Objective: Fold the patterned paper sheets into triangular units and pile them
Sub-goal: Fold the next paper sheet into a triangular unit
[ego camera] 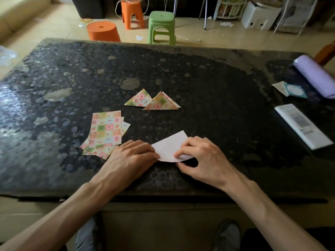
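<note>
A paper sheet point(170, 146) lies white side up near the front of the dark table point(208, 91), partly folded. My left hand point(133, 154) presses flat on its left edge. My right hand point(203, 156) pinches its lower right corner between thumb and fingers. A loose stack of patterned sheets point(105, 132) lies fanned out just left of my left hand. Two folded patterned triangles point(154, 101) rest side by side, overlapping a little, farther back at the table's middle.
At the right of the table lie a lilac roll point(315, 77), a small teal packet point(293, 90) and a white folded leaflet point(302, 125). On the floor beyond the table stand two orange stools point(103, 31) and a green stool point(161, 27).
</note>
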The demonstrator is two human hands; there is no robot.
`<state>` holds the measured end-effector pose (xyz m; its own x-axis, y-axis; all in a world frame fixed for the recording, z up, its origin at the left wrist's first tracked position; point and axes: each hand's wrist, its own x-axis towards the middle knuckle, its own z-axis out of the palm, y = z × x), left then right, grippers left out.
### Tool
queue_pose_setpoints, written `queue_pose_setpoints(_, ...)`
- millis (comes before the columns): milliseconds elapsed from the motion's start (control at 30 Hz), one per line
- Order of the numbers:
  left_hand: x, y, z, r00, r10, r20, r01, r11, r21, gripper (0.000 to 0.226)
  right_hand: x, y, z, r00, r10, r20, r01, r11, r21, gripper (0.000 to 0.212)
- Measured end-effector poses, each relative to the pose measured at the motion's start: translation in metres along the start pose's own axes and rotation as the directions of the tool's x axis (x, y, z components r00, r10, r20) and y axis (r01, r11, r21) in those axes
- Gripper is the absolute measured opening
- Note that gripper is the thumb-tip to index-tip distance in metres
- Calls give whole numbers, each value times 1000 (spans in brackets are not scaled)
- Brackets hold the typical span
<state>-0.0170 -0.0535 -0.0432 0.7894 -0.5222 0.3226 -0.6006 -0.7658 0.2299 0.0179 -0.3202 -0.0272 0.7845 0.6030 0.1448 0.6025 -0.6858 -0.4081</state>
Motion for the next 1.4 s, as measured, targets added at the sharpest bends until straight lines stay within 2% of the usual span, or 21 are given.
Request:
queue_pose_setpoints(67,1,3,1,999,26,-19,-25,999,36,28,-2,-7,2,999,-15,33,14,999,32,25)
queue_pose_setpoints(167,2,9,2,999,22,-46,-21,999,26,25,-2,-16,5,997,17,71,-29,985,172,21)
queue_pose_setpoints(233,5,14,3,996,-56,-70,53,998,-38,26,-1,-17,4,995,58,75,-74,970,234,21)
queue_pose_setpoints(300,8,12,5,985,-154,-73,145,983,-114,29,1,-16,1,992,107,67,-122,948,295,30)
queue_pose_setpoints(467,12,-8,4,955,-293,55,297,928,-223,36,5,-13,-3,972,187,141,-225,911,345,21)
queue_pose_setpoints(567,15,-10,3,925,-372,75,377,884,-274,31,6,-13,-3,963,244,116,-270,895,356,24)
queue_pose_setpoints(733,20,-5,3,920,-380,99,392,884,-256,26,10,-11,-1,937,348,27,-328,851,410,19)
queue_pose_setpoints(833,22,0,2,924,-366,110,382,892,-242,26,11,-5,-4,937,350,-16,-323,878,352,17)
queue_pose_setpoints(1000,22,5,2,925,-350,146,373,908,-191,27,12,4,-6,928,367,65,-368,871,326,21)
queue_pose_setpoints(1200,21,2,4,907,-394,148,416,893,-173,32,24,2,3,937,349,31,-346,909,234,17)
queue_pose_setpoints(1400,21,0,4,883,-449,139,468,868,-167,42,35,4,6,938,344,33,-343,914,215,17)
